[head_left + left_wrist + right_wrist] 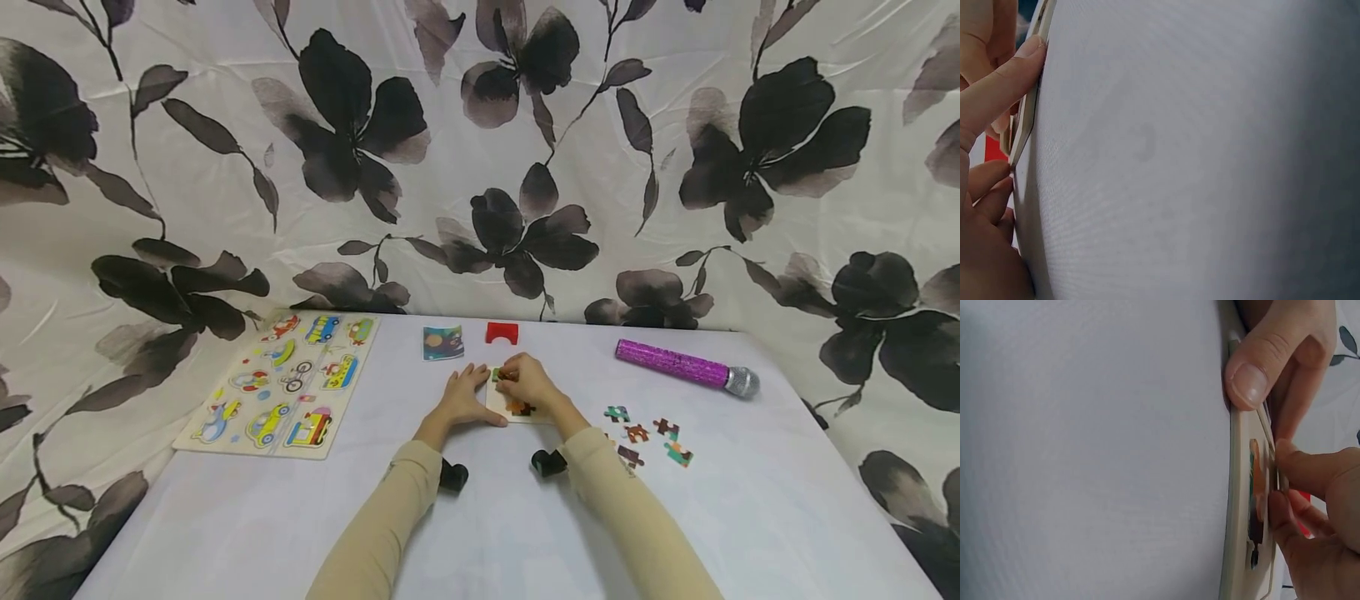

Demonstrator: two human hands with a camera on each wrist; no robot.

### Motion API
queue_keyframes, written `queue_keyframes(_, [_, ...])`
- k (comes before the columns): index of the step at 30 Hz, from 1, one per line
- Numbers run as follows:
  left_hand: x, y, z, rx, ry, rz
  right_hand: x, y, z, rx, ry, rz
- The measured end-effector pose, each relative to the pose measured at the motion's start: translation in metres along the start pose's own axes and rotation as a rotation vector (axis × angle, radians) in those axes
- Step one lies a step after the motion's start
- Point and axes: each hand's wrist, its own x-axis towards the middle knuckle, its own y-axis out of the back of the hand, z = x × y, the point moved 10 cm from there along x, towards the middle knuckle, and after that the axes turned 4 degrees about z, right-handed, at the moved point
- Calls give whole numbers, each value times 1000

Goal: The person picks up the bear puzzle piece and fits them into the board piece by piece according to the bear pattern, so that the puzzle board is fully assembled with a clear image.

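A small wooden puzzle board (493,403) lies on the table between both hands, with brown-orange jigsaw pieces (520,408) set in its recess. My left hand (459,400) is spread at the board's left side; its thumb (1013,78) presses the near edge while the other fingers reach along the side. Over the board, my right hand (534,387) pinches a jigsaw piece (1282,482) between thumb and fingertips, close above the recess. The picture on that piece is mostly hidden by the fingers.
Several loose jigsaw pieces (637,433) lie right of the right forearm. Beyond them is a purple glittery microphone (672,363). A picture card (443,342) and a red arch block (502,333) sit behind the hands. At left lies a large vehicle puzzle board (281,387).
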Motion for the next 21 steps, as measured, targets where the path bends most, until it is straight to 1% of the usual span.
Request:
queue_keyframes(3, [0, 1, 0, -17, -1, 0, -1, -1, -3, -30, 23, -2])
queue_keyframes(7, [-1, 0, 1, -34, -8, 1, -3, -6, -9, -128, 70, -18])
queue_keyframes(10, [-1, 0, 1, -37, -15, 5, -3, -8, -13, -201, 88, -29])
queue_keyframes(17, [0, 1, -1, -31, -12, 19, -4, -9, -12, -303, 75, -29])
queue_keyframes(19, [-1, 2, -1, -28, -9, 20, -4, -10, -11, -311, 70, -29])
queue_keyframes(21, [-1, 2, -1, -29, -2, 17, -4, -10, -9, -294, 59, -26])
